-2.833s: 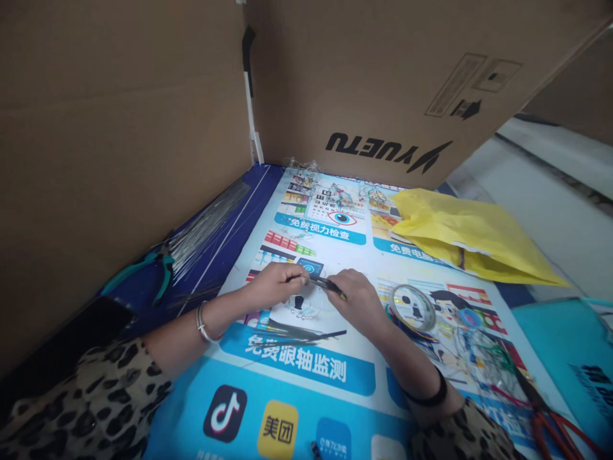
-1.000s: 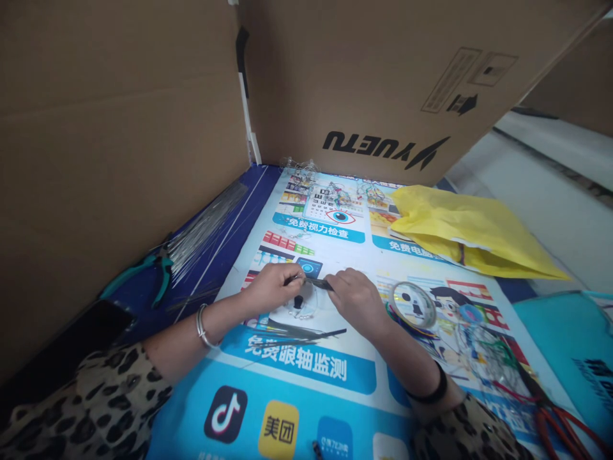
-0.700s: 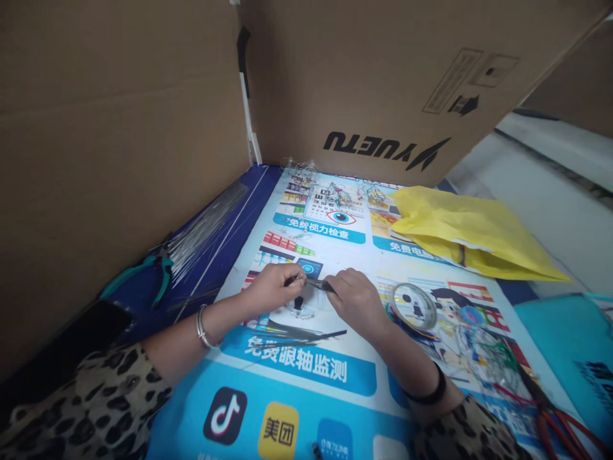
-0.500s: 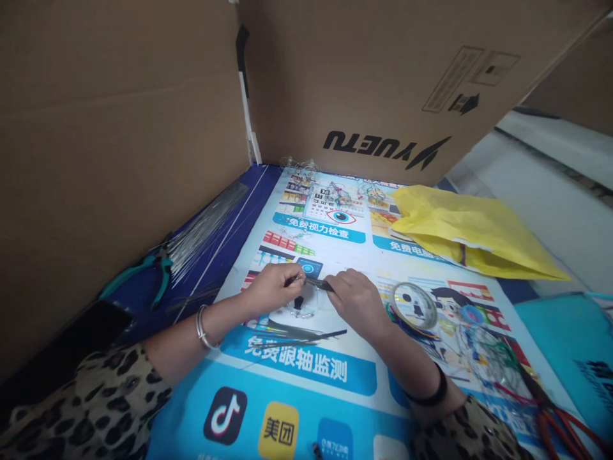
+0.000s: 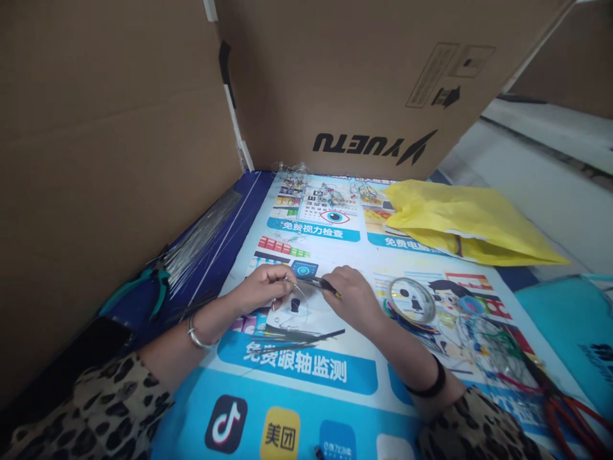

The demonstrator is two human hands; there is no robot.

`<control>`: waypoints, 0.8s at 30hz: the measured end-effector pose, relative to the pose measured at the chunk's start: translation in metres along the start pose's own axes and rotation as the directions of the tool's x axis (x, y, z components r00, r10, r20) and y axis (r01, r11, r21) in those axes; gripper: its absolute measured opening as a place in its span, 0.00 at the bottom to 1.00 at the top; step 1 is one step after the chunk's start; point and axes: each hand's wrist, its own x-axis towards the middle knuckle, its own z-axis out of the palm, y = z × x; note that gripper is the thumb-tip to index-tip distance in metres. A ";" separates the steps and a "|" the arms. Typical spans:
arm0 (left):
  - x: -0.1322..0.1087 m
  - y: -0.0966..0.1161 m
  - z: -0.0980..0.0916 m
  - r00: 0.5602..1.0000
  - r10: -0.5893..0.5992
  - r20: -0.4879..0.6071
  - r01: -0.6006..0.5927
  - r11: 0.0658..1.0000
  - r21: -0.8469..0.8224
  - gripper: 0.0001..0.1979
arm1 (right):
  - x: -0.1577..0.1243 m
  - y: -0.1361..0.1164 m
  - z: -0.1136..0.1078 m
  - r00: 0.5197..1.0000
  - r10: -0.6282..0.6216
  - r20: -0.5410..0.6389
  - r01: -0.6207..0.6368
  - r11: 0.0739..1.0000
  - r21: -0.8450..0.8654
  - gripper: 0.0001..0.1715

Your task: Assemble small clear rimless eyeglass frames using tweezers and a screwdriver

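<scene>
My left hand (image 5: 265, 287) is closed, its thumb and forefinger pinching a thin wire with beads (image 5: 276, 319). The wire curves out from the fingertips, and a few pearly beads hang below the hand. In my right hand (image 5: 352, 300) I grip a pair of pliers (image 5: 313, 280) with dark jaws and a bit of yellow at the handle. Their jaws point left and meet the wire close to my left fingertips. My palm hides most of the handles. Under my hands, a bundle of dark thin wires (image 5: 301, 336) lies on the printed sheet (image 5: 306, 402).
Teal-handled pliers (image 5: 160, 294) and a fan of silvery wires (image 5: 204, 230) lie at left. To the right are a tape roll (image 5: 433, 306), tangled wires (image 5: 498, 348), red-handled scissors (image 5: 569, 421) and a yellow bag (image 5: 469, 217). Cardboard walls (image 5: 287, 83) stand behind and left.
My left hand has moved slightly left and the beaded wire shows more clearly below it. The pliers' tip stays at the wire. The whole view has shifted a little.
</scene>
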 end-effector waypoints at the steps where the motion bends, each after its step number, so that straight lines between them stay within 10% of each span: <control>1: -0.001 -0.001 -0.001 1.000 -0.002 0.014 0.003 1.000 -0.010 0.07 | 0.000 0.000 0.001 1.000 -0.002 0.013 0.002 1.000 0.016 0.06; 10: -0.004 -0.002 -0.003 0.982 0.067 0.174 -0.048 0.993 -0.109 0.10 | -0.002 -0.007 0.002 0.997 -0.056 0.056 0.046 0.986 0.162 0.06; 24: -0.001 -0.005 -0.002 0.996 0.028 0.087 -0.023 0.998 -0.064 0.11 | 0.001 -0.007 -0.007 0.986 -0.117 0.121 0.089 0.973 0.215 0.06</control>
